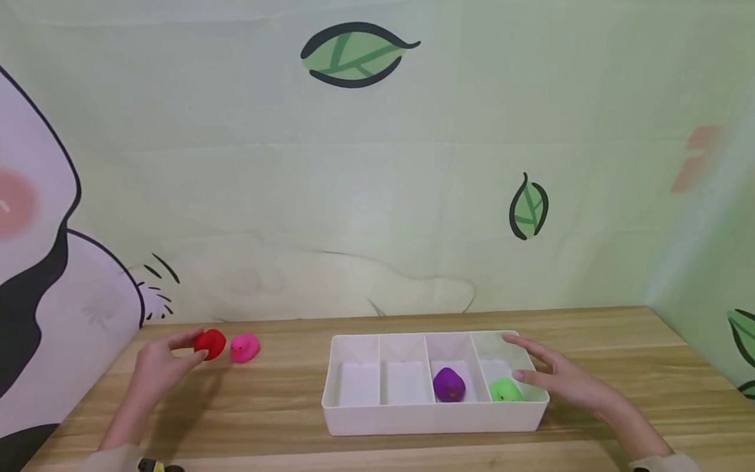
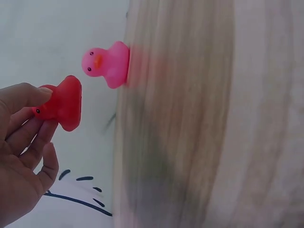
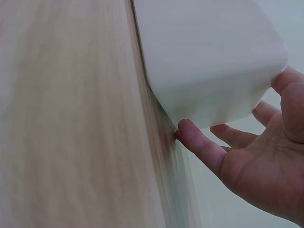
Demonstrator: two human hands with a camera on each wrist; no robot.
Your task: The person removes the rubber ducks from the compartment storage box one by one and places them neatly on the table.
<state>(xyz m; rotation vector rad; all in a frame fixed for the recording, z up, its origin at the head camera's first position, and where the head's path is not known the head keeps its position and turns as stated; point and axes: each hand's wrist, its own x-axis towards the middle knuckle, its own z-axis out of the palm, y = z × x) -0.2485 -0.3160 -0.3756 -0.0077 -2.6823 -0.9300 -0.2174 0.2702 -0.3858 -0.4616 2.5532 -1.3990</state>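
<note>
1. The white tray (image 1: 407,420) sits on the wooden table (image 1: 283,410); my right hand (image 1: 569,380) touches its right end, fingers loosely extended, not clasping.
2. The tray's rightmost compartment holds a green duck (image 1: 505,391); the next one leftward, a purple duck (image 1: 449,385).
3. Left of the tray, my left hand (image 1: 160,369) pinches a red duck (image 1: 210,344), raised.
4. A pink duck (image 1: 245,348) stands between it and the tray.

Pale green leaf-print wall (image 1: 413,183), wooden tabletop (image 1: 283,406)
</note>
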